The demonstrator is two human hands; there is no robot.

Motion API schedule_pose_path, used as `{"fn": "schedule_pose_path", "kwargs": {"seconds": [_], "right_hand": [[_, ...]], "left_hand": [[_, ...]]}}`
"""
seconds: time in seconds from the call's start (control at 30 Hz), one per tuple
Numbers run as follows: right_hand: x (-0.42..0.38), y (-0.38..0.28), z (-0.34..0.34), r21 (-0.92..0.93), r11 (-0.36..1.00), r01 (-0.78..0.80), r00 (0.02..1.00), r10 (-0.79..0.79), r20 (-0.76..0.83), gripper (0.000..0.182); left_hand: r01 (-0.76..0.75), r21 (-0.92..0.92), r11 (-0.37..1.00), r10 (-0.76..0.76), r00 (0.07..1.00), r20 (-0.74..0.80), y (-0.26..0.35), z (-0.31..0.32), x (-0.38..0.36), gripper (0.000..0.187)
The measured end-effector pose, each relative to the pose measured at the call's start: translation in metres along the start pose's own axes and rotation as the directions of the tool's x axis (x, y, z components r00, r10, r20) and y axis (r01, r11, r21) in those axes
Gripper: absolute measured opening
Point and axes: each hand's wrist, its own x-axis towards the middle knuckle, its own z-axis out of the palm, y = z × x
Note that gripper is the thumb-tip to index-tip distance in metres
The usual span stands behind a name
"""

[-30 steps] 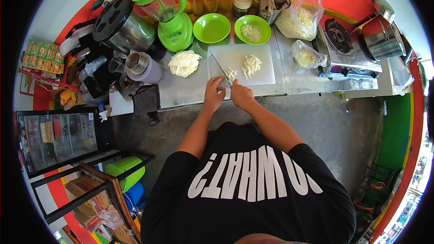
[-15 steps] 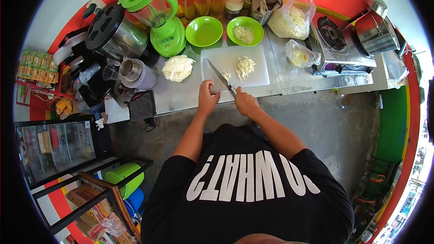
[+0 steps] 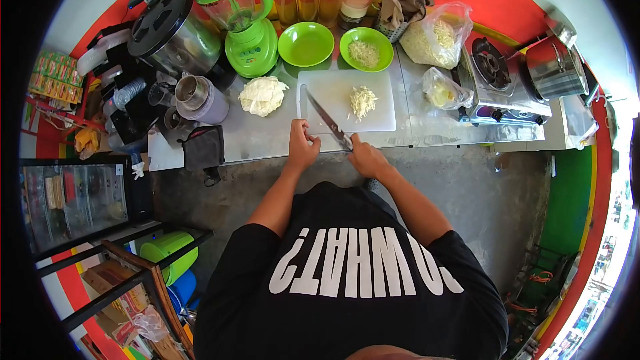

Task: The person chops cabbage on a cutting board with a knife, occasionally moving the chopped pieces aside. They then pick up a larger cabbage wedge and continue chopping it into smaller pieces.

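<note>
My right hand (image 3: 368, 159) grips a kitchen knife (image 3: 325, 115) by its handle. The blade slants up and left over the white cutting board (image 3: 383, 120). My left hand (image 3: 303, 147) is at the board's near edge, left of the knife, with its fingers curled; whether something small is in them is hidden. A pile of pale shreds (image 3: 363, 102), which look like cabbage, lies on the board right of the blade. Left of the board sits a whitish cabbage-like head (image 3: 263, 97). Behind it, one green bowl (image 3: 367, 43) holds shreds and another green bowl (image 3: 306, 44) looks bare.
A green blender (image 3: 251, 50) and a large steel pot with a black lid (image 3: 167, 33) stand at the left. Pump bottles (image 3: 307, 0) line the wall. Bagged shreds (image 3: 437, 37), a smaller plastic bag (image 3: 445, 89) and a gas stove (image 3: 497, 70) are at the right.
The few shreds beside the blade no longer lie apart from the pile. The knife tip has shifted slightly right and down, off the board's surface or above it. The head view has shifted slightly.
</note>
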Motion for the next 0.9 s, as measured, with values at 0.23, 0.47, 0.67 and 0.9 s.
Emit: {"fn": "schedule_pose_path", "kwargs": {"seconds": [0.23, 0.47, 0.67, 0.9], "right_hand": [[-0.003, 0.011, -0.005, -0.034, 0.999, 0.011, 0.996, -0.008, 0.092, 0.036], [-0.008, 0.068, -0.006, 0.088, 0.984, -0.153, 0.978, 0.163, -0.130, 0.047], [-0.015, 0.054, -0.005, 0.083, 0.991, -0.103, 0.971, 0.119, -0.209, 0.044], [-0.009, 0.022, 0.008, 0.119, 0.991, -0.068, 0.939, 0.104, -0.327, 0.034]], "left_hand": [[-0.018, 0.015, 1.000, 0.018, 1.000, 0.019, 0.005, -0.001, 0.002, 0.038], [-0.034, 0.018, 0.999, 0.033, 0.997, 0.063, 0.008, -0.005, 0.005, 0.027], [0.046, -0.031, 0.998, -0.039, 0.980, 0.193, 0.009, -0.019, 0.016, 0.022], [-0.236, 0.268, 0.934, 0.213, 0.971, 0.110, 0.031, -0.093, 0.079, 0.027]]}}
